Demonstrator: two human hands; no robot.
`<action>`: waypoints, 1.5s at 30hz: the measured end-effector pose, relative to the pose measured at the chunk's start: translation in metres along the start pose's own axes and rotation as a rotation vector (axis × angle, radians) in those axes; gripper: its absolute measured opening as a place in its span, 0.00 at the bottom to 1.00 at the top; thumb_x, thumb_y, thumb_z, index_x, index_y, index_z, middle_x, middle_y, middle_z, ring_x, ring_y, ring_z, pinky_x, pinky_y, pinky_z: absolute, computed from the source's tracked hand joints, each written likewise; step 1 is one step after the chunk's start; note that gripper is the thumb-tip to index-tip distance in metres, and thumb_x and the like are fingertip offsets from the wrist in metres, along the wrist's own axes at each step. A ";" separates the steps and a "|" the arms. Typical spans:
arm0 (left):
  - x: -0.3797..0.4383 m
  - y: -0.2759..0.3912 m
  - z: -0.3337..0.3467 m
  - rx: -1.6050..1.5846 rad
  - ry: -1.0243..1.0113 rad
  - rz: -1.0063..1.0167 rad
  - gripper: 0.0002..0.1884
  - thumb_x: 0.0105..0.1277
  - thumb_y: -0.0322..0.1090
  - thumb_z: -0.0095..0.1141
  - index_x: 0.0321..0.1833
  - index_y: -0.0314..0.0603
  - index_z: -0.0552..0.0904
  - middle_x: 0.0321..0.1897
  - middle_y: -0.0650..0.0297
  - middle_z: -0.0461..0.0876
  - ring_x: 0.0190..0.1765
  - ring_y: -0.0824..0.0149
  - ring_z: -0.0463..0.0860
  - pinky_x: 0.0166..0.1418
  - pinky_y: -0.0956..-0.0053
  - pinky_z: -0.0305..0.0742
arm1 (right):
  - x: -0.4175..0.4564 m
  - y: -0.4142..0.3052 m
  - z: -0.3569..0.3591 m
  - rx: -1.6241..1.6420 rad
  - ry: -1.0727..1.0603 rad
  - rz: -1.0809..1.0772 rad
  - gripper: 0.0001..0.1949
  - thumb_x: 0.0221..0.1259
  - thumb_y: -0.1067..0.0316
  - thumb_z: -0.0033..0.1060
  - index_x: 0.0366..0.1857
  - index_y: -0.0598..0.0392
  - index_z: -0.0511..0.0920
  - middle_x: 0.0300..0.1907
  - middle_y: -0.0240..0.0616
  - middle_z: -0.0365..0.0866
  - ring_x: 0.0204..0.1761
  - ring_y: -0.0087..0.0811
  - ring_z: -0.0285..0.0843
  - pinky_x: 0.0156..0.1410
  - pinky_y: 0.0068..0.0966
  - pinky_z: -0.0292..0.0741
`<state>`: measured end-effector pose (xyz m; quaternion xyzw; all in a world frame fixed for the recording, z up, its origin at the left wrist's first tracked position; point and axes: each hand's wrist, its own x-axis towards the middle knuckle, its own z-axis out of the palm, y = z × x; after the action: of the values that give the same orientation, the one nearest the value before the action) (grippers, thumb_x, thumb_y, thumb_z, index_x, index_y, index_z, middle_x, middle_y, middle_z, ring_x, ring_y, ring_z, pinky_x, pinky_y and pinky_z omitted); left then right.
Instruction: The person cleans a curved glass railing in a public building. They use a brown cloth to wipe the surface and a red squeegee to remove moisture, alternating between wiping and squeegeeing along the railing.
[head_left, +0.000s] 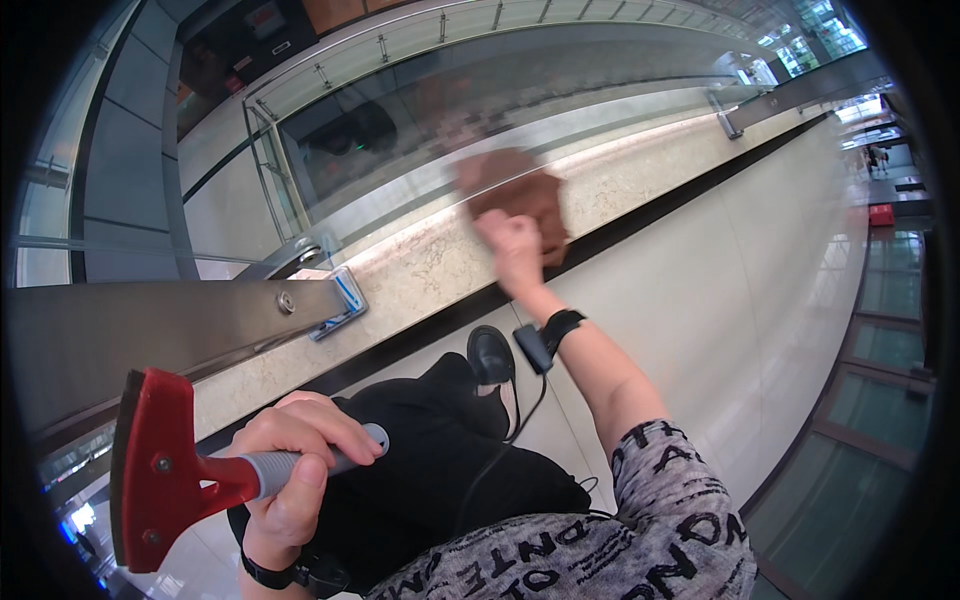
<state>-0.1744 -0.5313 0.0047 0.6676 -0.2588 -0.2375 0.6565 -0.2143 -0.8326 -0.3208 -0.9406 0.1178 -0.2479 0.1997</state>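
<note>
My left hand (300, 457) is closed around the ribbed grey handle of a red scraper (161, 472), whose wide head with a dark edge points left. My right hand (517, 247) reaches forward and grips a brown cloth (517, 187), blurred by motion. The cloth is at the glass panel (405, 157), above the beige marble ledge (427, 262); whether it touches the glass cannot be told. Black bands circle both wrists, with a small black device and a cable at the right one.
A broad metal rail (172, 322) on a bracket (345, 304) juts in from the left. Beyond the glass lies a lower level with a glass railing (382, 49). Pale floor tiles (675, 300) run along the ledge's dark base, beside my black shoe (491, 356).
</note>
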 end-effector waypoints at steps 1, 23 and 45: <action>0.001 -0.001 0.000 -0.009 0.005 -0.008 0.08 0.68 0.36 0.53 0.31 0.43 0.74 0.27 0.56 0.86 0.31 0.62 0.85 0.46 0.66 0.74 | -0.001 -0.023 0.005 0.155 -0.171 -0.134 0.21 0.48 0.79 0.55 0.48 0.46 0.83 0.52 0.29 0.81 0.50 0.38 0.74 0.54 0.34 0.72; -0.008 0.000 -0.017 0.000 0.034 -0.010 0.05 0.67 0.33 0.53 0.33 0.43 0.76 0.29 0.56 0.87 0.32 0.61 0.86 0.45 0.66 0.75 | 0.056 -0.006 0.037 -0.108 -0.043 -0.203 0.14 0.60 0.67 0.54 0.49 0.42 0.80 0.57 0.25 0.78 0.54 0.32 0.75 0.53 0.39 0.67; -0.012 -0.001 -0.017 0.001 0.025 -0.015 0.05 0.65 0.32 0.55 0.31 0.42 0.77 0.29 0.57 0.87 0.34 0.61 0.86 0.49 0.66 0.76 | -0.012 -0.101 0.047 0.289 -0.378 -0.417 0.21 0.54 0.71 0.56 0.53 0.40 0.82 0.60 0.24 0.80 0.57 0.35 0.74 0.53 0.34 0.70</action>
<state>-0.1722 -0.5108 0.0034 0.6726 -0.2456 -0.2340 0.6576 -0.1881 -0.7241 -0.3191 -0.9358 -0.1532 -0.1185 0.2945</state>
